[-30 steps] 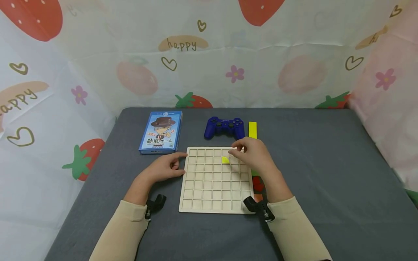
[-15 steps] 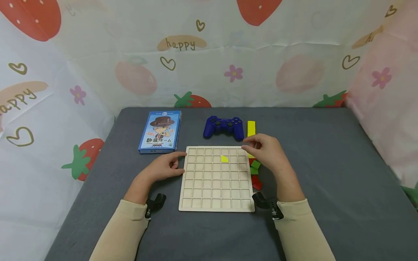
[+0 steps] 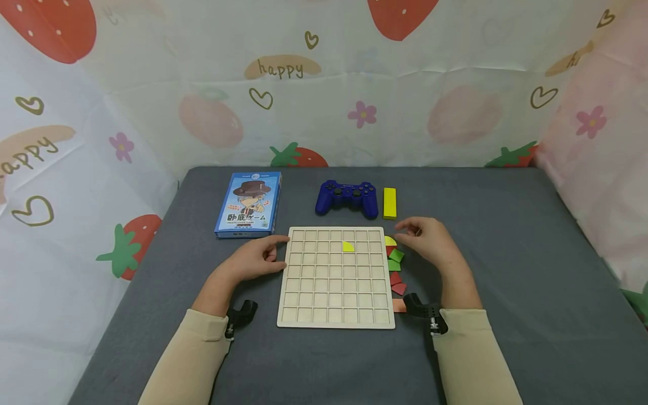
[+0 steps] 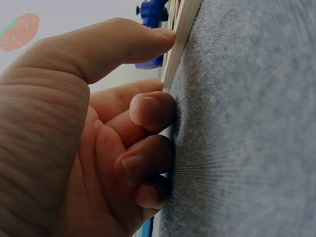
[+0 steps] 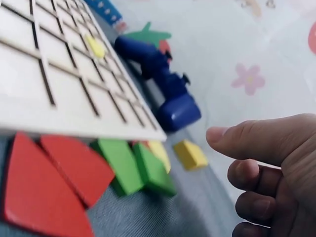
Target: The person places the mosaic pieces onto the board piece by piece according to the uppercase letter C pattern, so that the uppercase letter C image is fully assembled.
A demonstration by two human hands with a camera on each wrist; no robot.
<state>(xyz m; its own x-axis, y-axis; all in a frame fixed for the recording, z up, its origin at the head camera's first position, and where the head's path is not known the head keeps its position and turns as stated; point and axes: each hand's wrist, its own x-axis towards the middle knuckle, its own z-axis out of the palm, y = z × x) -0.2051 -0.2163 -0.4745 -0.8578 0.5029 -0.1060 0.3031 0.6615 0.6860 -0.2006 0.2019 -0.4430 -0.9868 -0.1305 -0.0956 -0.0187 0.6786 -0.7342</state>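
Note:
A pale wooden grid board (image 3: pixel 336 288) lies flat on the table, with one small yellow piece (image 3: pixel 348 246) in a cell of its upper part. My left hand (image 3: pixel 253 261) touches the board's left edge with thumb and index fingertip; its other fingers are loosely bent. To the right of the board hovers my right hand (image 3: pixel 430 242), thumb and index apart and nothing held. Nearest to it is a yellow rounded piece (image 3: pixel 390 241) at the board's edge. Green pieces (image 3: pixel 397 256) and red pieces (image 5: pixel 42 190) lie along that same edge, partly hidden by the board.
A blue game controller (image 3: pixel 346 197) stands behind the board, with a yellow rectangular block (image 3: pixel 389 203) beside it. At the back left is a blue illustrated box (image 3: pixel 248 205). An orange piece (image 3: pixel 399 305) pokes out near the right wrist camera. Printed curtains surround the table.
My right hand has moved off the board to the right, uncovering the coloured pieces at its edge. My left hand stays at the board's left edge. The yellow piece remains in its cell.

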